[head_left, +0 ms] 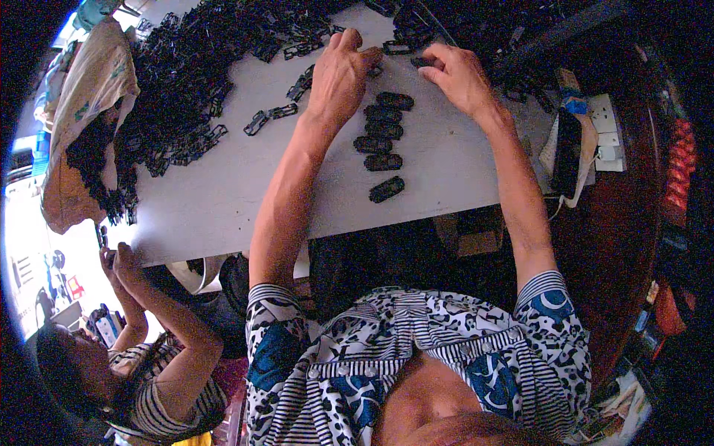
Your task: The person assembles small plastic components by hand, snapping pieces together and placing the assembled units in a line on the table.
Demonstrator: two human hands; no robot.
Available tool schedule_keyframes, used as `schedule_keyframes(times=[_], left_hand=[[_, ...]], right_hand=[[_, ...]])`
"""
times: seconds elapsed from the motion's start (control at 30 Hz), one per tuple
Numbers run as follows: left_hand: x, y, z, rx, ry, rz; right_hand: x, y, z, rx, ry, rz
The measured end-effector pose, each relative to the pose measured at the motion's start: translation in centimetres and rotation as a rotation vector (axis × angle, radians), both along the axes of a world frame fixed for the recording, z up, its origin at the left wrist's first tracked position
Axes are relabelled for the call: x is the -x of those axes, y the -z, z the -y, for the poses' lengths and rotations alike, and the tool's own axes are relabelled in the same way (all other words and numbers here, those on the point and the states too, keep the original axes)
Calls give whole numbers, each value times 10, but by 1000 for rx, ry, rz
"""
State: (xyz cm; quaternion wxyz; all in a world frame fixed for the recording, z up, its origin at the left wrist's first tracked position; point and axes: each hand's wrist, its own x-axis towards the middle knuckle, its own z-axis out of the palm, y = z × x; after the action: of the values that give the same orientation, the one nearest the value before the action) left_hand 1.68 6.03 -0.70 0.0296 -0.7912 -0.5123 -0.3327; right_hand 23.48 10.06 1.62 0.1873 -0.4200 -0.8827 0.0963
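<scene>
My left hand is over the far part of the white table with its fingers curled closed. A small black piece shows at its fingertips, mostly hidden, so what it grips cannot be made out. To the right, my right hand pinches a small black plastic part between thumb and fingers. Between my forearms several solid-looking black plastic pieces lie in a rough column, the nearest one set apart and tilted. Left of my left wrist lie a few open black frames.
A large heap of black frames covers the table's left and far side. A cloth sack spills more at the left edge. White power sockets stand at the right. A co-worker in a striped shirt handles something black at lower left.
</scene>
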Motion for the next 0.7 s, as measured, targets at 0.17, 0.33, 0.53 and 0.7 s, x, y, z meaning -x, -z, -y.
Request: schedule_keyframes(times=[0.17, 0.33, 0.53, 0.7], left_hand=[[-1, 0, 6, 88, 1, -24], [-6, 0, 8, 249, 24, 89], [3, 10, 9, 263, 15, 189], [-2, 10, 8, 234, -8, 252]], right_hand=[[8, -5, -1, 232, 69, -169], [3, 13, -12, -63, 34, 125], [24, -13, 20, -35, 69, 51], [27, -2, 17, -64, 19, 87]])
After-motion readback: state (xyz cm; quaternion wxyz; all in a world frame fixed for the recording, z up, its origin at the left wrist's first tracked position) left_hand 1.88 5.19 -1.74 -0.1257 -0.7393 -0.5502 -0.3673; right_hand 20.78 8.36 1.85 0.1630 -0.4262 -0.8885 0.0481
